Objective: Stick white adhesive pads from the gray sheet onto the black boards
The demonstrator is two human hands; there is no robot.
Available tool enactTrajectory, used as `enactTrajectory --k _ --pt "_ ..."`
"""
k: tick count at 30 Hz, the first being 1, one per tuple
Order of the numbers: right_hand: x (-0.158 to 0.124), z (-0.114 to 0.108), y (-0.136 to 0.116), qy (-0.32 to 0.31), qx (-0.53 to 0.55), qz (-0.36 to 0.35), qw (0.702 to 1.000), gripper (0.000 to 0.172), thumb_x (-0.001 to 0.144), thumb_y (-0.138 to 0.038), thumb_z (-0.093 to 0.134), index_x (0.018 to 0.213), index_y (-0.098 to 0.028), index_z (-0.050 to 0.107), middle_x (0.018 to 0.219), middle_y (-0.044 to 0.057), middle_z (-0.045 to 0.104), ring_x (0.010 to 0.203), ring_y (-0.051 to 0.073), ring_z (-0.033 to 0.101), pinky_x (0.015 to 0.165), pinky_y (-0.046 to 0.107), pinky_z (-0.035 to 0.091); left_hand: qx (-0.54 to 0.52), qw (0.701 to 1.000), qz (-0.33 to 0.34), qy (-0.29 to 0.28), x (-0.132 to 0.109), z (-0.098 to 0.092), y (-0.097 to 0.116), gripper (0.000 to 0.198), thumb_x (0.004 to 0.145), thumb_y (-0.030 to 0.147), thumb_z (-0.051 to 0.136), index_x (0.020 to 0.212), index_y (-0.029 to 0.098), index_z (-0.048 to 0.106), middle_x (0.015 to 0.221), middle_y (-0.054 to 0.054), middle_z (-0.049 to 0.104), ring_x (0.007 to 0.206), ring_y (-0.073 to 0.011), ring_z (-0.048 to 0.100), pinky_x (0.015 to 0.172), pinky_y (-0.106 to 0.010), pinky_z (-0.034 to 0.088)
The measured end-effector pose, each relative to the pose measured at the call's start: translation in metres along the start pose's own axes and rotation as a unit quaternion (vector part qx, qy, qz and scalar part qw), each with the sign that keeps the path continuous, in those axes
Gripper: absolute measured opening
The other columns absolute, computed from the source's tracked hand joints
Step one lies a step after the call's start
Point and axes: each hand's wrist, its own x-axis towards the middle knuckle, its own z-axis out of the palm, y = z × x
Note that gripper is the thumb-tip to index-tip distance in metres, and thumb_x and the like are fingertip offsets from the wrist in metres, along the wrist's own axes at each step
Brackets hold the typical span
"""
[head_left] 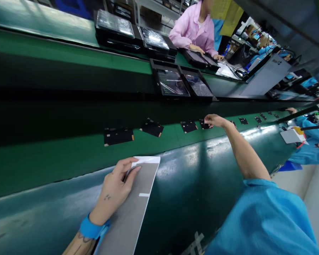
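My left hand (117, 187), with a blue band at the wrist, pinches the white top edge of a flat grey panel (133, 209). The panel slants over the near bench, its lower end running out of view. Stretched far to the right, my right hand (215, 120) has its fingers closed at a thin black sheet (205, 124) on the green belt; the fingertips partly cover it. More black sheets with small pale and orange tabs lie in a row, among them one at the left (118, 136), a tilted one (151, 128) and another (188, 126).
The green belt (55, 166) runs beyond the near bench (191, 187). Black trays with glossy panels (173, 83) stand across it, and wrapped stacks (115, 26) sit behind. A person in pink (194, 28) handles dark trays opposite. Another worker's blue sleeve (313, 152) is at right.
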Motion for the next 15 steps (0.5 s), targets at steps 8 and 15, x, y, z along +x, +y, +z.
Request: enactTrajectory --k 8,15 --pt "-0.039 0.048 -0.043 0.195 0.016 -0.133 0.972 0.028 0.094 -0.043 0.08 0.096 -0.019 0.066 0.096 0.01 0.072 0.08 0.022 0.065 0.072 0.034 0.057 -0.08 0.996 -0.011 0.036 0.004 0.008 0.015 0.027 0.104 0.043 0.062 0.12 0.021 0.063 0.068 0.006 0.054 0.057 -0.0136 0.048 0.057 -0.025 0.035" --pt "-0.141 0.221 -0.171 0.182 0.076 -0.416 0.888 0.011 0.108 -0.032 0.067 0.112 -0.03 0.077 0.109 0.008 0.072 0.104 0.028 0.068 0.091 0.047 0.057 -0.133 0.99 -0.018 0.044 0.009 0.024 0.024 0.025 0.104 0.035 0.063 0.126 0.022 0.062 0.083 0.0 0.074 0.063 -0.0162 0.058 0.061 -0.027 0.042"
